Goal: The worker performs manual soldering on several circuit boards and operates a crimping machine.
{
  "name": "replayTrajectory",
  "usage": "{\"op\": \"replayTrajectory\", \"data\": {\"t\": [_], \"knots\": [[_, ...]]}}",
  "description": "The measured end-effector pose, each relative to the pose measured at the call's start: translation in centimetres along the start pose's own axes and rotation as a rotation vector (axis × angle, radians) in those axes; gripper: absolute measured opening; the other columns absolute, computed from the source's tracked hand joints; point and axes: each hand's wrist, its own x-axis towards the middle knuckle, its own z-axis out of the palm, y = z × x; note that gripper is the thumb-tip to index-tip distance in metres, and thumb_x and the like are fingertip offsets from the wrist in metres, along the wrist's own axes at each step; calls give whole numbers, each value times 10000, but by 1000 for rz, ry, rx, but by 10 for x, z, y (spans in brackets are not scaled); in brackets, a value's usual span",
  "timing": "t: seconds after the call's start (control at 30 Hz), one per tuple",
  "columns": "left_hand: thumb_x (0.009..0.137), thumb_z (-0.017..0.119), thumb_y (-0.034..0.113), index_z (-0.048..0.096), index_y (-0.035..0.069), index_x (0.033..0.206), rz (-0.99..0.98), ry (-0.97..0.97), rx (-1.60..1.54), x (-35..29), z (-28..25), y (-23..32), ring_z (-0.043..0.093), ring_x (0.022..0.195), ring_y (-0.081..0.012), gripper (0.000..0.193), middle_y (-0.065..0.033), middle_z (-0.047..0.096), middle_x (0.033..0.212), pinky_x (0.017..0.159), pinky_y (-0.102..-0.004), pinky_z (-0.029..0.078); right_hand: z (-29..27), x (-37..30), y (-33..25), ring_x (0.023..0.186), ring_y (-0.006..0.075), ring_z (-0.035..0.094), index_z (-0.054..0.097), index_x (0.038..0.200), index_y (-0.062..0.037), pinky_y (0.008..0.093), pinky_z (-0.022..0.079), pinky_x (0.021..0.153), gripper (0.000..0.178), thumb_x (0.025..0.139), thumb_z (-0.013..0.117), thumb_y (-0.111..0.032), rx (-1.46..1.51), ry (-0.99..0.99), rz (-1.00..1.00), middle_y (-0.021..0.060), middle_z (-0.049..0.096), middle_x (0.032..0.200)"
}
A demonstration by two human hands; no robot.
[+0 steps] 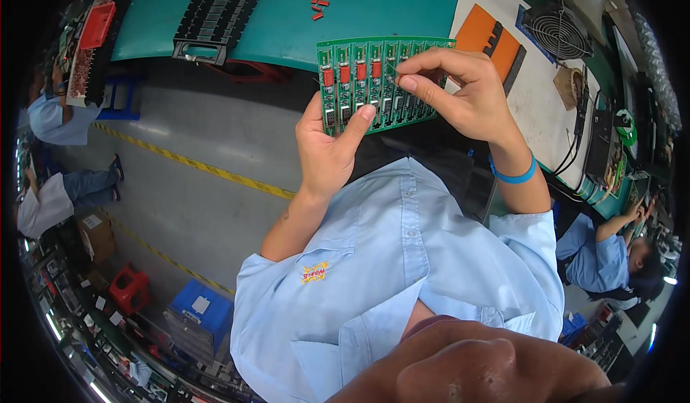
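Note:
A green circuit board panel [359, 108] with several red components in a row along its upper part is held up in front of my chest. My left hand [327, 148] grips its lower left part, thumb pressed on the face. My right hand [460, 90] pinches its fingertips against the board's upper middle, beside the rightmost red component; whatever is between the fingertips is too small to make out. A blue band circles my right wrist.
A teal worktable [402, 11] lies beyond the board, with several loose red components [320, 1] and a black tray [215, 15]. An orange block [489, 36] and a small fan [557, 33] sit on the right. Other workers sit at far left and lower right.

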Motion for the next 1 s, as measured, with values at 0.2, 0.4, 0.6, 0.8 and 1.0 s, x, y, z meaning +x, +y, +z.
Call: {"op": "replayTrajectory", "data": {"t": [0.2, 0.4, 0.6, 0.8, 1.0], "knots": [[939, 725, -14, 659, 9, 1204, -21, 29, 42, 1, 2, 6, 667, 846, -91, 274, -63, 756, 1028, 779, -220, 539, 0, 7, -5, 713, 105, 625, 774, 1034, 15, 218, 501, 656, 150, 887, 787, -6, -24, -8, 20, 71, 772, 911], [891, 767, 16, 683, 23, 1194, -57, 29, 258, 1, 12, 16, 669, 854, -119, 314, -67, 756, 1028, 789, -260, 548, -3, 9, -9, 727, 100, 606, 777, 1059, 9, 215, 500, 675, 159, 910, 774, -48, 87, 56, 149, 53, 766, 926], [903, 732, 7, 658, 6, 1122, 12, 59, 127, -2, 5, 10, 598, 754, -83, 232, -28, 704, 903, 704, -235, 499, 1, 38, -15, 778, 89, 585, 728, 1019, 17, 214, 475, 699, 109, 944, 751, -58, -11, -109, 200, 43, 711, 897], [905, 725, -7, 656, 5, 1103, 81, 171, 76, -13, -14, 17, 610, 758, -87, 210, -32, 711, 906, 711, -225, 500, 21, 72, -25, 770, 81, 573, 715, 1008, 27, 215, 469, 678, 123, 936, 760, -62, -137, -312, 137, 40, 699, 885], [922, 705, -39, 648, 7, 1166, 44, 246, -128, -14, -35, 12, 668, 847, -111, 255, -60, 735, 1005, 783, -238, 544, 8, 116, 3, 745, 122, 578, 723, 1077, 34, 252, 492, 663, 207, 951, 754, -128, -316, -318, 124, 63, 680, 862]]}}
